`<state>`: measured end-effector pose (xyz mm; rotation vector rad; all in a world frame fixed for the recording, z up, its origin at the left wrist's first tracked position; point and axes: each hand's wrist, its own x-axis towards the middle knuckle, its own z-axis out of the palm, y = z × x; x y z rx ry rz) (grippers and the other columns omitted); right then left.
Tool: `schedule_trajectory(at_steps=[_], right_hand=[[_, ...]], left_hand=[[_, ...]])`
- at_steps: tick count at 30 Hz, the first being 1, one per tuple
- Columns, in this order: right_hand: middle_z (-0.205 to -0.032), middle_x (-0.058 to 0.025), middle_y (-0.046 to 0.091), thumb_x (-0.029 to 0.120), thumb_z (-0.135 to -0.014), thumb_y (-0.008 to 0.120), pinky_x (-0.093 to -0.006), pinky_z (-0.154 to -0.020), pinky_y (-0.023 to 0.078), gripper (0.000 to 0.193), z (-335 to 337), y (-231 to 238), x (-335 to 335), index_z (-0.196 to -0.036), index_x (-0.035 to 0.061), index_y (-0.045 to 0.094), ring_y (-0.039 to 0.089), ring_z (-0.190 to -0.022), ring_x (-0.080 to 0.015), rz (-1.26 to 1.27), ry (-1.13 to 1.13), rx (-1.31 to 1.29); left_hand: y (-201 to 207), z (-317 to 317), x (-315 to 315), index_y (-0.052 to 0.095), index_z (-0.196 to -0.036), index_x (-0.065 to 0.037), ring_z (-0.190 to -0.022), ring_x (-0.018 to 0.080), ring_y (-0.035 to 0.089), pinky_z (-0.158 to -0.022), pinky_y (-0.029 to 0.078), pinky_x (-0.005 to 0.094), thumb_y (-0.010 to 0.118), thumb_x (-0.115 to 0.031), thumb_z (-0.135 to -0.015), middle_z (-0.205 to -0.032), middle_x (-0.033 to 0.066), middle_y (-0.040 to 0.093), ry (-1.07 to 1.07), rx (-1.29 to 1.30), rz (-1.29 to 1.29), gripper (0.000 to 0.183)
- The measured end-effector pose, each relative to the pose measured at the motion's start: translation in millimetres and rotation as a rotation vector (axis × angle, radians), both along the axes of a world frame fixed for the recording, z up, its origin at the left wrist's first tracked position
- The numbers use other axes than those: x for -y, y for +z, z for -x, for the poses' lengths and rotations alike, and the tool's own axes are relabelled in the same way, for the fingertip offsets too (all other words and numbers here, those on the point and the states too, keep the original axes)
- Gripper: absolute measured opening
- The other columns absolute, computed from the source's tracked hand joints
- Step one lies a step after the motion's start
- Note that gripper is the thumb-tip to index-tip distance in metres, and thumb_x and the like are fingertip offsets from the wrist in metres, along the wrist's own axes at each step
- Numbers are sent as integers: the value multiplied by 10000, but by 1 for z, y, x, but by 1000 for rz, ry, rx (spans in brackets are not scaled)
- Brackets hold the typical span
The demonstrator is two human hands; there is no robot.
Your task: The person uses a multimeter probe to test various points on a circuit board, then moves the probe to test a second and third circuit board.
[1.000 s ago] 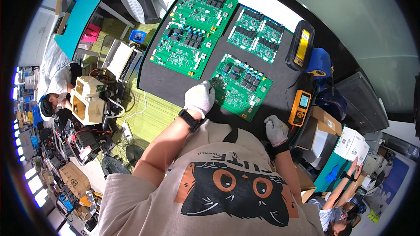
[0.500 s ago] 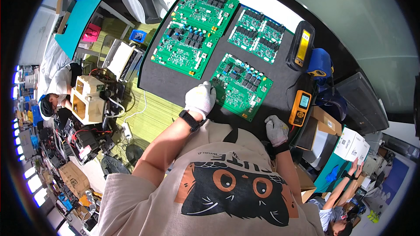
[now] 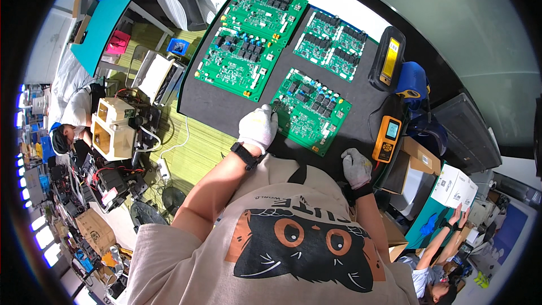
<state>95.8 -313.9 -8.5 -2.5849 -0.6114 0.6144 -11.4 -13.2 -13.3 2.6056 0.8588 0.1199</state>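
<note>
My left hand (image 3: 258,129), in a white glove, is curled closed at the left edge of the nearest green circuit board (image 3: 309,114). Its fingertips are hidden, so whether they grip the board's edge or something small cannot be made out. My right hand (image 3: 357,169), also gloved, rests with curled fingers on the dark mat (image 3: 210,103), right of that board's near corner and apart from it. Nothing shows in it. Farther off lie a green board (image 3: 234,68) at left, another board (image 3: 262,11) behind it, and a panel of smaller boards (image 3: 332,45).
To the right stand an orange handheld meter (image 3: 387,139) with a cable, a black and yellow case (image 3: 388,59) and a blue tool (image 3: 413,82). Beyond is an open cardboard box (image 3: 420,157). A co-worker's hands (image 3: 458,217) touch a white box (image 3: 453,186). Another person (image 3: 73,116) sits at left.
</note>
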Motion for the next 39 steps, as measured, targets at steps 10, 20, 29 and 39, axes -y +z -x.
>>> schedule_trajectory(at_steps=[10,20,29,39], right_hand=[[-792,-126,671,191,-848,513,-461,-706,496,138,0,-2,1,-867,129,635,657,-775,-347,-47,13,16],[-814,-115,681,203,-843,511,-457,-717,502,152,0,-1,0,-869,136,646,662,-792,-340,-11,11,15],[-808,-121,682,208,-845,511,-453,-726,504,166,1,0,-1,-861,125,654,664,-795,-339,-46,3,20],[-824,-126,682,203,-846,512,-457,-718,499,150,0,-2,1,-875,130,639,660,-800,-347,-33,10,18]], left_hand=[[4,-7,-6,600,-814,-61,-663,375,646,-607,519,464,632,-268,-864,-716,177,654,-36,42,32,215],[5,-8,-6,596,-854,-63,-685,368,650,-613,518,469,620,-290,-866,-738,179,654,-58,-18,5,229],[8,-8,-4,598,-859,-66,-679,363,650,-611,518,466,620,-301,-871,-746,175,655,-45,-33,13,237],[11,-4,-5,588,-926,-47,-743,341,668,-656,541,445,607,-334,-884,-806,168,667,-54,-69,35,290]])
